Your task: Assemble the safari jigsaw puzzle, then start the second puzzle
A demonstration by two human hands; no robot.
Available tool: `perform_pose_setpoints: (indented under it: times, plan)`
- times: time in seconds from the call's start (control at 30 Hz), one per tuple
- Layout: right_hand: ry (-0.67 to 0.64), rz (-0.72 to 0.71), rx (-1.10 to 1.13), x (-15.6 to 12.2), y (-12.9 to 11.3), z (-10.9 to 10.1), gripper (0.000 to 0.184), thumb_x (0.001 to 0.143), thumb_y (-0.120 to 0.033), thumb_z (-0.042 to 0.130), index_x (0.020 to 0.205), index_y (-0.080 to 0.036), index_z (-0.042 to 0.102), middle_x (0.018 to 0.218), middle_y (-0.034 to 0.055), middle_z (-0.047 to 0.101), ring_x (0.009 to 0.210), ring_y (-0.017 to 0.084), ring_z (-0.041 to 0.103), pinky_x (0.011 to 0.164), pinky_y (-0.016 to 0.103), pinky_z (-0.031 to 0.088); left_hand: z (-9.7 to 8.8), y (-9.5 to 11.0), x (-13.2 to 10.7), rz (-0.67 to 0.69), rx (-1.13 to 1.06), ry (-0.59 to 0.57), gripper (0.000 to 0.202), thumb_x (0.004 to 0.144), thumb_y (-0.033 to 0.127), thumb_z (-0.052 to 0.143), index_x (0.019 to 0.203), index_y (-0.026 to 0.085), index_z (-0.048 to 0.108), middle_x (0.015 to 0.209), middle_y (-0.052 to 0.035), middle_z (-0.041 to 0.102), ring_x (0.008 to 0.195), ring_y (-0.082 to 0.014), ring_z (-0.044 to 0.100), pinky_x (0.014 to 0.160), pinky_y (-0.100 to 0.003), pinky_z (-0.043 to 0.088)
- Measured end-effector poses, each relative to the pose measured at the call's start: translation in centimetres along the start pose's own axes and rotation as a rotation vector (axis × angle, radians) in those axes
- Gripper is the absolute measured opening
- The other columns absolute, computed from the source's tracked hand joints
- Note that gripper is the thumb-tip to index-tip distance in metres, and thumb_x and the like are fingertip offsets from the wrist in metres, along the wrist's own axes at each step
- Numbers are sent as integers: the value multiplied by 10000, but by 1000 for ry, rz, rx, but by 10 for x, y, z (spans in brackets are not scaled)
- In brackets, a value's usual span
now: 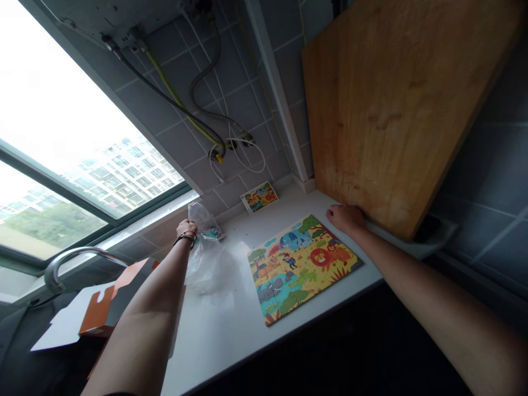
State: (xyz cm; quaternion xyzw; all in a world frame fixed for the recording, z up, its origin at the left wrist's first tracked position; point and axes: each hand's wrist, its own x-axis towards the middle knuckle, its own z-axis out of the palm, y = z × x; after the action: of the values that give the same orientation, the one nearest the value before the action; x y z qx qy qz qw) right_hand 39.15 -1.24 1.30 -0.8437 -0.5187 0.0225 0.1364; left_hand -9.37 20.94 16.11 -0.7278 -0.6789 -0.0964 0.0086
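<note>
A window (pixel 61 137) fills the upper left of the view, with apartment blocks outside, and a grey tiled wall (pixel 487 165) runs along the far side of a white countertop (pixel 214 341). A large wooden cutting board (pixel 391 110) leans tilted against the tiles, its lower edge resting in a pale tray (pixel 416 239) at the back of the counter. Hoses (pixel 181 104) hang on the wall above.

An orange-and-white cardboard box (pixel 99 308) sits open below the counter's near edge at the lower left, under the left forearm; nothing inside it can be made out. A curved steel faucet (pixel 70 264) stands beyond it, near the window.

A clear plastic bag (pixel 204 264) lies crumpled on the counter, slack and mostly see-through. Small coloured items (pixel 211 231) sit in its upper end, too small to tell what they are. The left hand (pixel 186 228) is closed around the bag near that end, with a dark band on its wrist.

An assembled jigsaw puzzle (pixel 303 269) of safari animals lies flat on the counter between the hands, nearer the right hand. The right hand (pixel 345 217) is loosely curled just past the puzzle's top corner, beside the foot of the cutting board; whether it has hold of anything, I cannot tell. A small picture card (pixel 259 197) lies against the base of the wall, well beyond the puzzle.
</note>
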Motion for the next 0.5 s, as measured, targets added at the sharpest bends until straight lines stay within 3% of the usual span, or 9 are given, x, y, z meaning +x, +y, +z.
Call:
perform_pose_setpoints:
  times: [0.07, 0.13, 0.27, 0.37, 0.5]
  plan:
    - [-2, -4, 2, -1, 0, -1, 465, 1034, -346, 401, 1119, -128, 803, 1114, 211, 790, 999, 315, 770, 823, 360, 534, -6, 2, 6, -125, -91, 108, 393, 998, 377, 679, 1337, 189, 616, 1338, -108, 631, 1146, -261, 663, 946, -461, 592]
    - [-1, -8, 3, -2, 0, -2, 474, 1034, -343, 393, 1129, -117, 798, 1117, 220, 786, 1009, 319, 767, 832, 366, 535, -15, 9, 12, -164, -193, 196, 372, 1005, 374, 663, 1315, 171, 625, 1316, -115, 641, 1131, -261, 663, 941, -465, 589]
    - [-8, -7, 17, -3, 0, -3, 490, 1034, -325, 372, 1154, -100, 790, 1125, 236, 779, 1029, 328, 761, 858, 382, 534, -33, 36, 18, -74, -441, 296, 228, 1005, 309, 561, 1075, 129, 684, 1036, -99, 707, 979, -241, 654, 815, -376, 569]
    - [-9, -7, 40, -3, 0, -4, 494, 1034, -330, 375, 1164, -93, 788, 1136, 242, 775, 1043, 340, 756, 865, 393, 534, -42, 64, 14, 59, -652, 287, 211, 961, 339, 549, 973, 167, 670, 892, -38, 673, 813, -172, 629, 701, -287, 546]
    - [-11, -9, 63, -3, 1, -4, 475, 1029, -328, 398, 1160, -93, 789, 1130, 242, 776, 1051, 331, 754, 865, 375, 529, -45, 111, 0, 198, -901, 180, 264, 895, 444, 638, 932, 183, 650, 882, -22, 643, 698, -121, 602, 652, -266, 558]
